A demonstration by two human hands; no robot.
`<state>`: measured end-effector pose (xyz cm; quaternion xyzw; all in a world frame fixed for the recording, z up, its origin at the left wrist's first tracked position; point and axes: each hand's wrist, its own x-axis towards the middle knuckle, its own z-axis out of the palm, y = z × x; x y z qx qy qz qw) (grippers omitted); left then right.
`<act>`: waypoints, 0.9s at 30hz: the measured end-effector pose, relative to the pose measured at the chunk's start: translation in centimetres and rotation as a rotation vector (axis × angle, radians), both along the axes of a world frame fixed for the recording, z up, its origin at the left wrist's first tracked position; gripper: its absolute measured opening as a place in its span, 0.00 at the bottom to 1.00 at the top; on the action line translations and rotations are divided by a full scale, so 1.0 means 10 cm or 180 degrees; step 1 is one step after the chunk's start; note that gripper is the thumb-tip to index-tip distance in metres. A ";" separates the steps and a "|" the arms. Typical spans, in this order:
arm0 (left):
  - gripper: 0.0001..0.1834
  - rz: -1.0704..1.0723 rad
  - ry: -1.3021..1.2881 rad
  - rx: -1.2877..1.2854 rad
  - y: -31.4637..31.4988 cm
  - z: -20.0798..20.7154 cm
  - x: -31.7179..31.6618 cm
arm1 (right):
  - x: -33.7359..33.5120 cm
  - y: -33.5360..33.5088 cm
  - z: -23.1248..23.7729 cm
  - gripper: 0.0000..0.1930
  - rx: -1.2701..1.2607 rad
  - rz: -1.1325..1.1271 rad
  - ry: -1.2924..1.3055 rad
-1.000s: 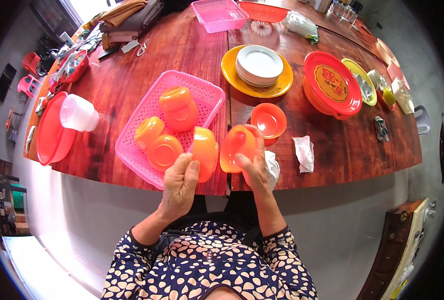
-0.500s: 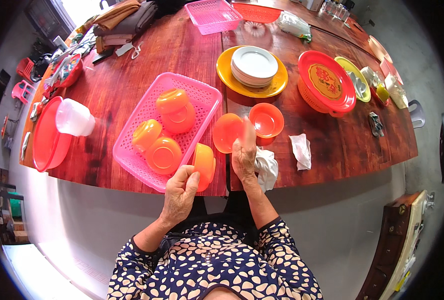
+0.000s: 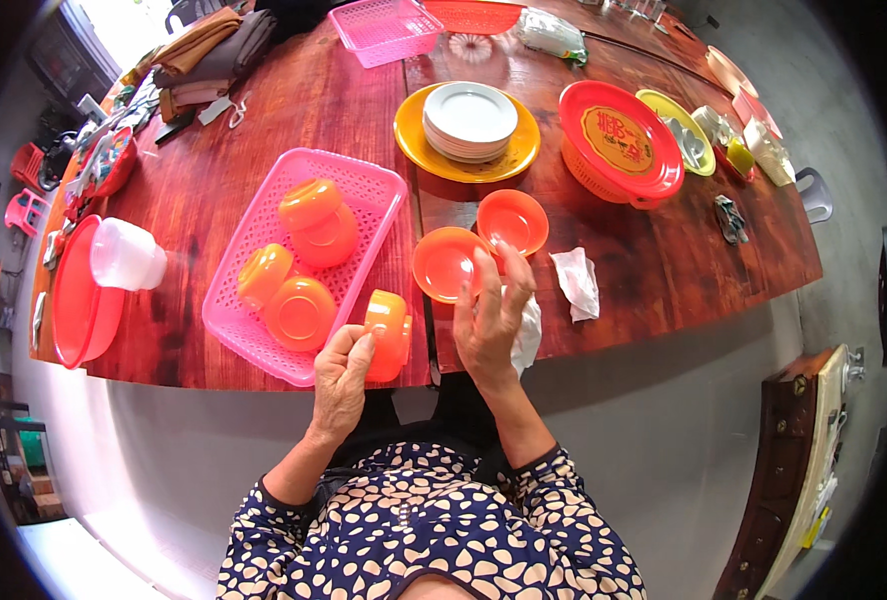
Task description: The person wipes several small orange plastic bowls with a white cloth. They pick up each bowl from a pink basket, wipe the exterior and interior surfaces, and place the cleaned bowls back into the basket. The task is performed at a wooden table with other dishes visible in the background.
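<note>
My left hand (image 3: 342, 376) pinches an orange bowl (image 3: 390, 338), tipped on its side, over the table's near edge. My right hand (image 3: 494, 325) is raised with its fingers spread, holding nothing. Its fingertips partly cover two orange bowls standing mouth up: a nearer bowl (image 3: 448, 266) and a farther bowl (image 3: 516, 221) to its right. Beside that hand lies a crumpled white cloth (image 3: 529, 338), partly hidden by it. To the left, a pink perforated basket (image 3: 226, 318) holds several orange bowls (image 3: 304, 312), turned bottom up or tilted.
Beyond the bowls, a yellow plate (image 3: 411, 148) carries stacked white plates (image 3: 471, 115). A red lidded basket (image 3: 624, 140) and a white tissue (image 3: 576, 284) are to the right. At far left, a red basin (image 3: 74, 300) leans beside a whitish plastic tub (image 3: 126, 255).
My right hand's fingers have spread and no longer blur across the nearer bowl. My left hand still grips its bowl. The whole view has shifted, so the table's things appear farther left.
</note>
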<state>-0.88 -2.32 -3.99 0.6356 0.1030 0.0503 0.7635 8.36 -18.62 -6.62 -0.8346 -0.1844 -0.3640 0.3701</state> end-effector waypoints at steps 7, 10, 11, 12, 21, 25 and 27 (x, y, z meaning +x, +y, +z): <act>0.09 0.0011 -0.0006 -0.0165 0.00 0.01 0.00 | -0.25 -0.68 -0.29 0.21 -0.0824 -0.0588 0.0327; 0.09 -0.0044 -0.0009 -0.0178 -0.04 0.02 -0.01 | -0.34 -0.71 -0.37 0.21 -0.1038 -0.0175 0.0514; 0.10 -0.0062 -0.0012 -0.0170 -0.05 0.02 -0.02 | -0.34 -0.70 -0.42 0.20 -0.1118 -0.0037 0.0571; 0.10 -0.0094 0.0002 -0.0214 -0.06 0.03 -0.02 | -0.29 -0.69 -0.54 0.19 -0.1192 -0.0130 0.0512; 0.06 -0.0015 -0.0031 -0.1285 0.02 0.07 -0.06 | 0.25 -1.41 -0.71 0.17 -0.0980 -0.0838 0.1006; 0.08 -0.0181 -0.0108 -0.1204 0.00 0.04 -0.06 | 0.05 -1.05 -0.06 0.10 0.1258 -0.0477 0.1153; 0.09 -0.0256 -0.0157 -0.1113 -0.06 0.08 -0.05 | -0.18 -0.72 0.28 0.14 0.1103 -0.0026 0.0729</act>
